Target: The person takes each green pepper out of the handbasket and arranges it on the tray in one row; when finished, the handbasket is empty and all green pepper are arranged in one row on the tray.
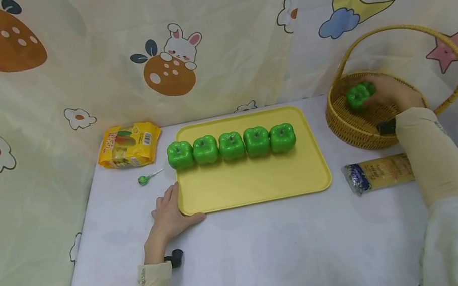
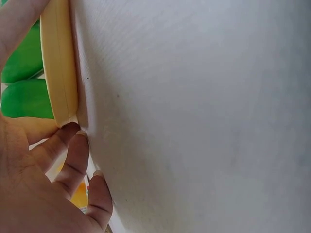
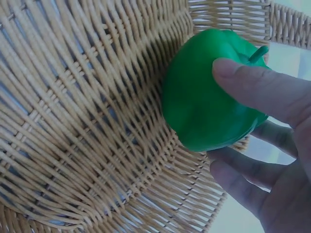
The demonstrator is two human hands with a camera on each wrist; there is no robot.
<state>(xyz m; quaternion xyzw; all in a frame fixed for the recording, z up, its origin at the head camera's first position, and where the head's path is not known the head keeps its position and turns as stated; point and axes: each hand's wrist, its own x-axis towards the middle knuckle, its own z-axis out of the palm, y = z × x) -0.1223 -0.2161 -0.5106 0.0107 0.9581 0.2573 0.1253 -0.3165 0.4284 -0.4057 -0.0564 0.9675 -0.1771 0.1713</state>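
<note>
My right hand [image 1: 385, 91] is inside the wicker basket [image 1: 352, 134] and grips a green bell pepper [image 3: 209, 92], thumb on its side near the stem and fingers beneath. The pepper is beside the woven wall in the right wrist view. My left hand [image 1: 171, 214] rests at the near left corner of the yellow tray [image 1: 254, 179], thumb along the front edge and fingers by the left side. In the left wrist view its fingertips [image 2: 80, 141] are low at the tray's corner. Several green bell peppers [image 1: 231, 145] stand in a row across the tray.
Left of the tray lie a yellow snack packet [image 1: 129, 145] and a green lollipop [image 1: 144, 180]. A clear packet of pale noodle-like food [image 1: 383, 172] lies in front of the basket, partly under the right forearm. The basket's tall handle [image 1: 392, 27] arches over the right hand.
</note>
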